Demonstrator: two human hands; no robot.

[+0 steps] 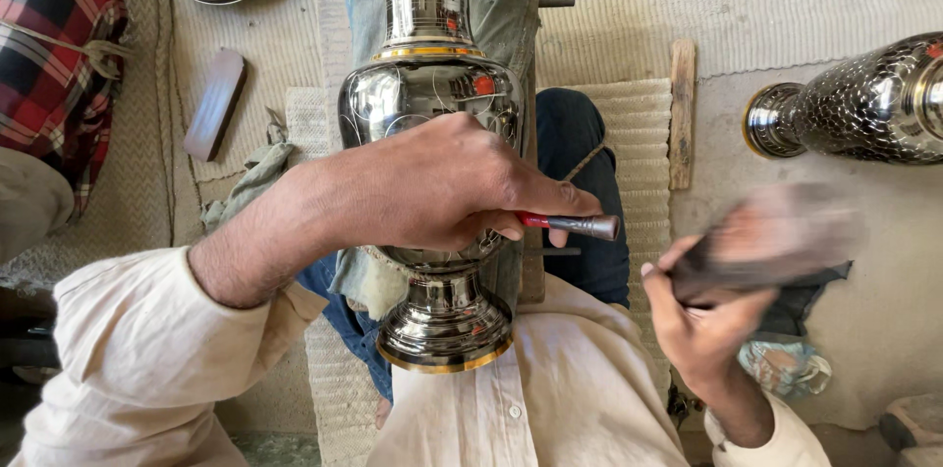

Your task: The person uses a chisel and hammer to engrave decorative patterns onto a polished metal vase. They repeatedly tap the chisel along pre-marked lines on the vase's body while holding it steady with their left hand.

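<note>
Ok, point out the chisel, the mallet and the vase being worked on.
chisel [580, 224], head view, grey metal shaft.
mallet [776, 236], head view, blurred head.
vase [442, 315], head view, shiny foot above the gold rim.

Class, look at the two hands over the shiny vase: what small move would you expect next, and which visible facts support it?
Probably the right hand brings its blurred wooden block down onto the chisel. The left hand holds that punch-like tool against the metal vase, with its butt end free and pointing at the raised block.
</note>
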